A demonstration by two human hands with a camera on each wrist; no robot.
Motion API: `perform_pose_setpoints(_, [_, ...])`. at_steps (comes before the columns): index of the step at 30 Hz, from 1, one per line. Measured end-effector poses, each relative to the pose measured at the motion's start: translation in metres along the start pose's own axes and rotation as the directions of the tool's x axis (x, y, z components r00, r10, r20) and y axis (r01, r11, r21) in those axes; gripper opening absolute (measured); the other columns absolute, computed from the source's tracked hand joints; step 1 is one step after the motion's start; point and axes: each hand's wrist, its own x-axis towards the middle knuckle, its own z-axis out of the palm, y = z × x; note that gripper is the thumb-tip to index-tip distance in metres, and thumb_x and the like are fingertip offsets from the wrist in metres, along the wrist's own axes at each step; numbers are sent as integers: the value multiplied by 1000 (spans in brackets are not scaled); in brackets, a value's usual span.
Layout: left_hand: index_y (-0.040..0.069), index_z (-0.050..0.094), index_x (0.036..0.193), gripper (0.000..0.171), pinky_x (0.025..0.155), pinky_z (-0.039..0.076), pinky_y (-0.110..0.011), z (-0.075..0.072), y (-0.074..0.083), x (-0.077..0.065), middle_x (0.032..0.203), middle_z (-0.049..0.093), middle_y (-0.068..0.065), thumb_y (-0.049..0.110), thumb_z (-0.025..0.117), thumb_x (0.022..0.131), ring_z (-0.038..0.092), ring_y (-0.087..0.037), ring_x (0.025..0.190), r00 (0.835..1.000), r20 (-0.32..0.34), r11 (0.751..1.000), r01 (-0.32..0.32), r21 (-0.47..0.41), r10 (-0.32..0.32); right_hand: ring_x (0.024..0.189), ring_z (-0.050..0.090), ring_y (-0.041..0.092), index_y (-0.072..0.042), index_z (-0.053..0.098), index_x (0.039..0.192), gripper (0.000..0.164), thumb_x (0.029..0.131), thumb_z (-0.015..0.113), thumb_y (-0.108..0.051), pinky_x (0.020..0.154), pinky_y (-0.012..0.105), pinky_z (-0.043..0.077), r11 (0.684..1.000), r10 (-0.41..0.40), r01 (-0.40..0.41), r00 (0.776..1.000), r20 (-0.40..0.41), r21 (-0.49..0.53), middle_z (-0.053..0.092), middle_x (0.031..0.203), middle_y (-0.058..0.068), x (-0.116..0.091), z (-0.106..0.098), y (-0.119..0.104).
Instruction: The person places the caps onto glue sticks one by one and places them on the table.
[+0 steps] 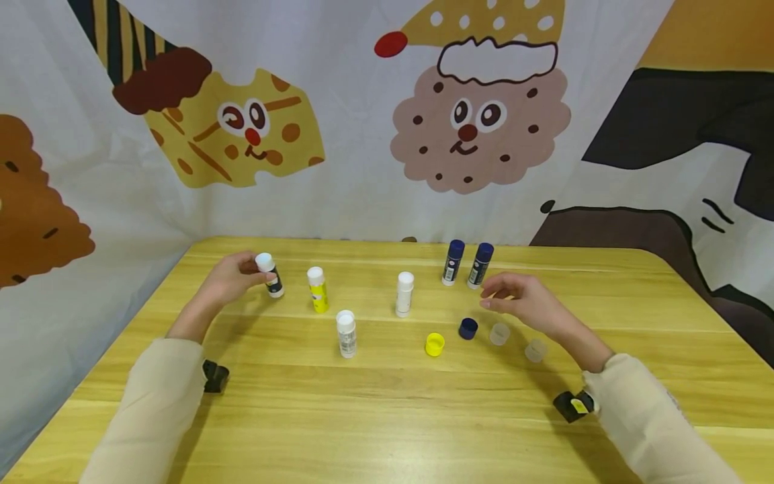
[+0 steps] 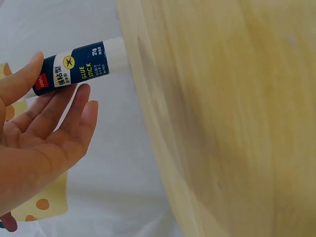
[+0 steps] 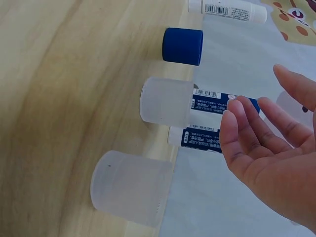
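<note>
Head view, left: your left hand (image 1: pixel 238 277) grips a dark-labelled glue stick (image 1: pixel 275 285) near its white top, at the far left of the desk (image 1: pixel 387 430); the stick leans a little.
Head view, middle: the yellow glue stick (image 1: pixel 319 297) stands just right of the gripped one; a white glue stick (image 1: pixel 347 337) stands nearer you, and another white stick (image 1: pixel 404 297) stands further right and further back.
Head view, back right: two blue-capped glue sticks (image 1: pixel 452 265) stand side by side near the far edge.
Head view, caps: a yellow cap (image 1: pixel 435 345), hollow side up, a dark blue cap (image 1: pixel 468 329) and two translucent caps (image 1: pixel 499 335) run in a row towards your right forearm.
Head view, right: your right hand (image 1: pixel 521 300) hangs above the desk by the right-hand blue-capped stick, fingers loosely bent and holding nothing.
Left wrist view, grip: your thumb and fingers pinch one end of the stick; its label reads "GLUE STICK" and "21g".
Left wrist view, base: the white end sits at the desk's edge in this view; whether it touches, you can't quite tell.
Right wrist view, hand: your relaxed fingers overlap the blue-capped sticks, with the translucent caps in front.
</note>
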Motion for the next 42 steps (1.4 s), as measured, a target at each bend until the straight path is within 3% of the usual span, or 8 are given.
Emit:
perform_pose_setpoints(27, [-4,49,121,41,89,37,-51,-6,13,-12,118,52,-23,24,57,92,48,-36,110,999,-7,998,-36,-54,36,91,56,23,4,58,112,34,86,65,-17,74,27,48,999,-30,29,999,19,42,61,104,17,-1,8,-1])
perform_pose_setpoints(42, [-3,53,117,38,83,43,-49,-6,21,-23,111,57,-23,23,58,91,53,-36,103,993,-37,993,-113,-25,112,89,56,24,6,58,110,30,84,66,-7,74,28,49,997,-48,45,998,46,68,60,102,19,-3,16,2])
